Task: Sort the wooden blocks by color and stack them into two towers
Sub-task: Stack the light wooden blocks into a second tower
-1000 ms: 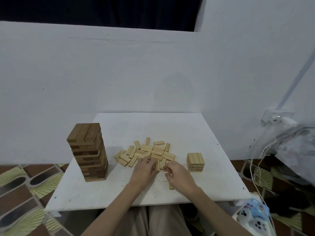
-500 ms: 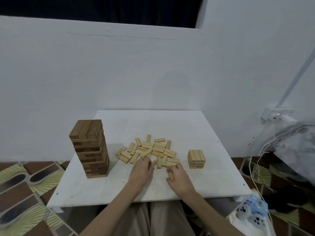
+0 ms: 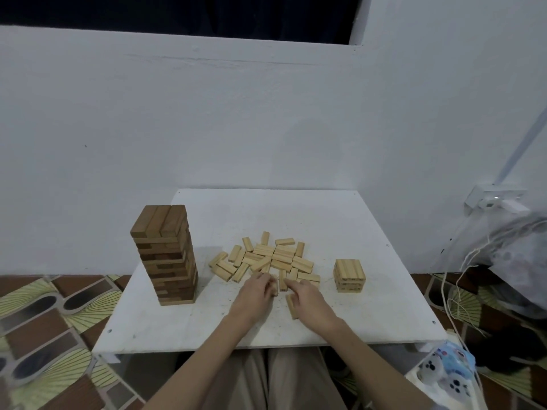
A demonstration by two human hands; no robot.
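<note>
Pinching a light block (image 3: 291, 306) with the right hand (image 3: 307, 297), fingers curling at the pile's near edge. Reaching in with the left hand (image 3: 254, 291), its grip impossible to tell. Sitting between dark tower (image 3: 165, 255) and light stack (image 3: 349, 275): loose light blocks (image 3: 272, 258) on white board (image 3: 325, 220).

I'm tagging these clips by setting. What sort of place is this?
Probably a room in a home, with the person seated at a low white table. Patterned floor tiles, a plain white wall with a wall socket and loose cords, and a stuffed toy suggest a home rather than a lab.
</note>
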